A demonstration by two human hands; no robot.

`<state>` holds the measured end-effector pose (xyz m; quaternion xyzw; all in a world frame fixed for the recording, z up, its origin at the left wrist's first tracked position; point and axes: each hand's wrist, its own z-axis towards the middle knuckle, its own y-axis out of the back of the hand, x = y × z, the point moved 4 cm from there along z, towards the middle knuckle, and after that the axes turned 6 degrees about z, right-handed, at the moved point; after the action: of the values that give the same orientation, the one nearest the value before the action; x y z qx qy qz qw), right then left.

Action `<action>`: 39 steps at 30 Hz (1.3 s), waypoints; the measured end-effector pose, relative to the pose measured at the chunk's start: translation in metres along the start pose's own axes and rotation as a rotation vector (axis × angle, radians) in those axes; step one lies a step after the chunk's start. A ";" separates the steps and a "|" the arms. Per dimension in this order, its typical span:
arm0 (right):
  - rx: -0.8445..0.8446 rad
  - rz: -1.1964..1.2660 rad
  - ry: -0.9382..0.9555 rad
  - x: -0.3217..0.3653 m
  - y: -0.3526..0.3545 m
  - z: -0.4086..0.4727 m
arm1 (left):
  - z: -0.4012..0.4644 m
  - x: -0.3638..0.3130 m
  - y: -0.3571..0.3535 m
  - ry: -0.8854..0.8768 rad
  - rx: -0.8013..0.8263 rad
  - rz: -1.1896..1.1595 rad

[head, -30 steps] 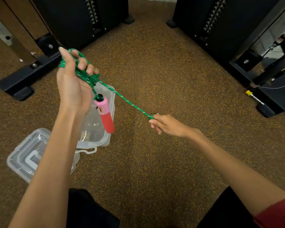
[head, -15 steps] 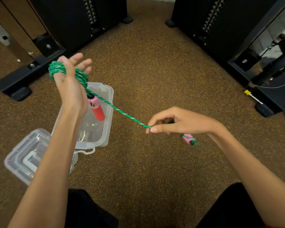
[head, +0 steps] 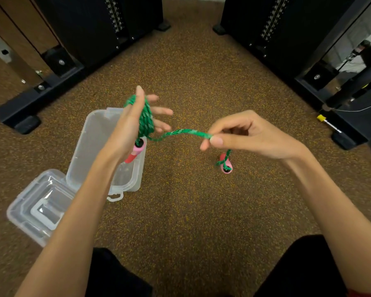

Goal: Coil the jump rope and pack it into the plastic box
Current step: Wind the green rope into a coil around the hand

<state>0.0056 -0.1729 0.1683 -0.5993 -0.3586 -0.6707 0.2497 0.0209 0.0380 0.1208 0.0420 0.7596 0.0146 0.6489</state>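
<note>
Head view: braided green rope (head: 180,133) wound in a thick coil around the left hand (head: 133,123), fingers straight and spread; a pink-and-red handle (head: 136,152) hangs below the palm. Right hand (head: 248,136) pinches the slack rope between thumb and forefinger (second pink handle (head: 226,167) dangles beneath). Clear plastic box (head: 99,146) sits open on the speckled floor (head: 191,211), its lid (head: 41,206) beside it.
</note>
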 end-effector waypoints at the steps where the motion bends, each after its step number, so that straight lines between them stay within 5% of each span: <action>1: -0.048 0.016 0.024 0.001 0.003 0.000 | -0.003 0.001 -0.007 0.042 0.062 0.078; 8: -0.282 0.152 0.112 0.001 0.024 -0.005 | -0.018 0.005 -0.049 0.183 0.335 0.265; 19: -0.495 0.150 0.151 0.001 0.036 -0.007 | -0.027 0.000 -0.063 -0.015 0.398 0.453; 32: -0.805 -0.026 0.050 -0.026 0.057 0.001 | -0.035 -0.014 -0.072 -0.030 0.439 0.152; 39: -0.821 -0.014 0.006 -0.059 0.049 0.017 | -0.036 -0.022 -0.074 -0.021 0.500 -0.053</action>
<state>0.0626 -0.1958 0.1191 -0.6446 -0.0644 -0.7617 -0.0139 -0.0149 -0.0367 0.1421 0.1815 0.7338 -0.1913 0.6261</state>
